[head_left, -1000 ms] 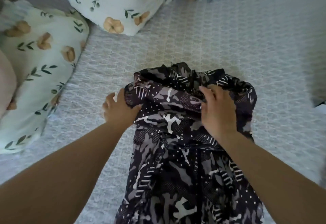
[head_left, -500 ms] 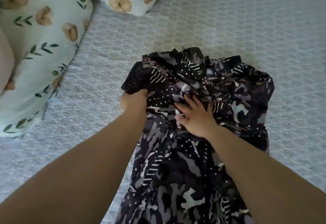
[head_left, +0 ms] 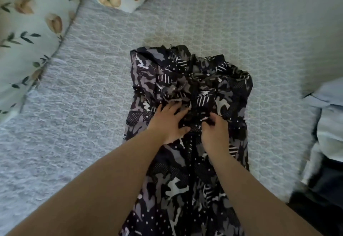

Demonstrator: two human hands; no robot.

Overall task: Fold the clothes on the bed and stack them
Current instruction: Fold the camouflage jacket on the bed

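On the grey bed [head_left: 92, 124], the camo garment [head_left: 187, 161] lies lengthwise away from the person, its far end flatter than before, the left hand [head_left: 167, 122] now spread flat mid-cloth, the right hand [head_left: 215, 133] pinching a fold.

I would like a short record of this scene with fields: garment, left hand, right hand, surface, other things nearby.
garment: camouflage garment, dark with grey and white patches, spread on the bed, top part bunched
left hand: left hand lies flat on the garment, fingers spread
right hand: right hand pinches a fold of the fabric
surface: grey quilted bedspread
other things nearby: floral pillows at far left; light blue clothes at right edge
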